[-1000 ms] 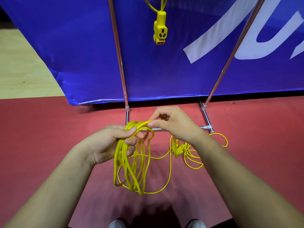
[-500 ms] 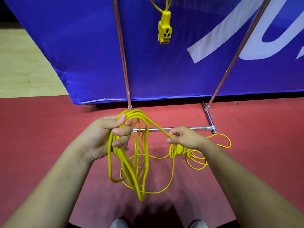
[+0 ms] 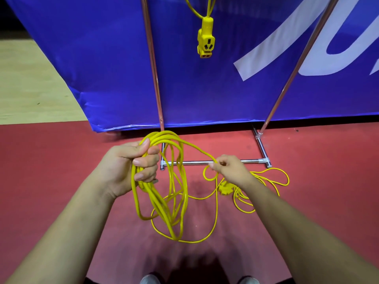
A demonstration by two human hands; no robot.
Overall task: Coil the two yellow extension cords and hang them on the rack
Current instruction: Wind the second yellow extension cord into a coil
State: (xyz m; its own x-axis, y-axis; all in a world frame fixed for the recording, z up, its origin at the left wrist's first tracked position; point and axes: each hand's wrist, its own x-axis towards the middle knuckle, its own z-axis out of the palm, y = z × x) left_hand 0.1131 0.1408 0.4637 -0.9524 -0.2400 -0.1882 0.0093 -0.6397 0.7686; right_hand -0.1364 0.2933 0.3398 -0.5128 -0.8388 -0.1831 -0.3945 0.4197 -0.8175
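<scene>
My left hand (image 3: 131,167) grips a bundle of several loops of a yellow extension cord (image 3: 174,193); the loops hang down towards the red floor. A single strand runs from the top of the bundle to my right hand (image 3: 229,169), which pinches it low near the rack's base bar. Beyond my right wrist the loose rest of the cord (image 3: 266,181) lies in small loops on the floor, with a yellow plug partly hidden by my forearm. A second yellow cord's socket end (image 3: 205,41) hangs from above, between the uprights of the metal rack (image 3: 215,161).
A blue banner (image 3: 205,78) with white lettering stands right behind the rack. The red floor (image 3: 51,171) spreads around me, with pale wooden flooring (image 3: 30,89) at the far left. My shoe tips (image 3: 149,280) show at the bottom edge.
My right hand left the bundle, slid down and right along the cord, and now pinches it near the base bar. My left hand has lifted the bundle slightly.
</scene>
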